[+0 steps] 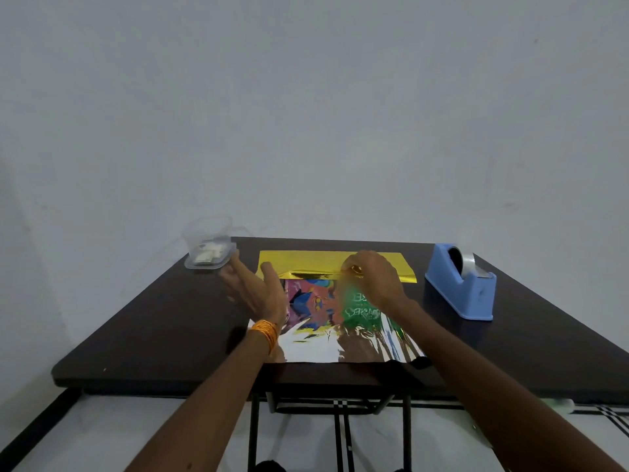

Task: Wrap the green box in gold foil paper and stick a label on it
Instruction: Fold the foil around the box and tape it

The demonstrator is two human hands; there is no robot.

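While the head camera looks down over a dark table (170, 318), both bare forearms reach forward to its middle. A sheet of gold foil paper (316, 258) lies there, running from near the front edge toward the back edge. Its far part is flat and yellow; its near part mirrors the room in white and brown streaks.

The green box (357, 310) lies flat on the sheet's middle, its top printed partly green with pale lettering and partly in bright colours.

The right hand (374, 281) is curled at the box's far edge, thumb and fingertips pinching a raised crease of foil. The left hand (252, 287), with orange bands (267, 330) at the wrist, has straight, spread fingers and holds nothing. It sits at the box's left edge; whether it presses down cannot be told.

A clear plastic container (209, 247) holding small white pieces stands at the back left corner. A blue tape dispenser (459, 284) stands near the right edge.

The foil looks thin, light and slippery, likely to crease or tear if tugged. It is probably best held along its edges and drawn gently. The box looks stiff and light, so a flat palm on top should steady it.
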